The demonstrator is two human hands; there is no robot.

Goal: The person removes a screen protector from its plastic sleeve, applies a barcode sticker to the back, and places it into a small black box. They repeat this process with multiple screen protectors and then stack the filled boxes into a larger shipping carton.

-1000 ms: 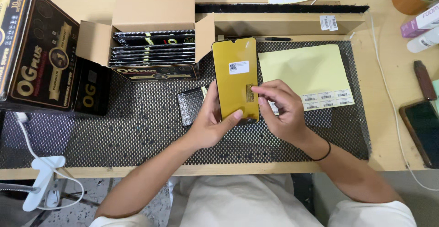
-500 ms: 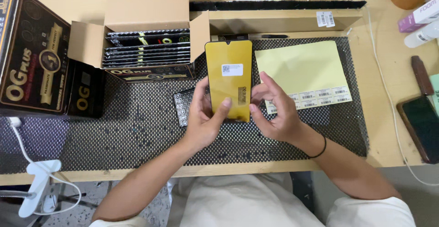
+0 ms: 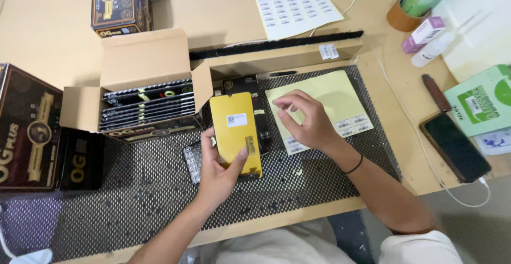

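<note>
You've got the yellow panel (image 3: 236,134) propped up in your left hand (image 3: 221,171), fingers wrapped round its lower edge with the thumb pressing the front near a small sticker; it sits over the black mesh mat (image 3: 133,200), just in front of the open cardboard box (image 3: 143,91) packed with flat black sleeves; there's a white label near the top of the panel too. Your right hand (image 3: 306,120) is off the panel, hovering just to its right over the pale yellow sheet (image 3: 330,96), fingers loosely curled with thumb and forefinger pinched close; might be a tiny sticker between them, honestly can't tell from this angle. Strips of small labels (image 3: 352,124) lie along the lower edge of that sheet. Under the panel there's a dark flat packet (image 3: 191,160) on the mat. Further out: a big black and gold box (image 3: 32,136) on the left, a dark phone (image 3: 455,147) on the right with a white cable, and a white sheet of labels (image 3: 298,11) up top.
</note>
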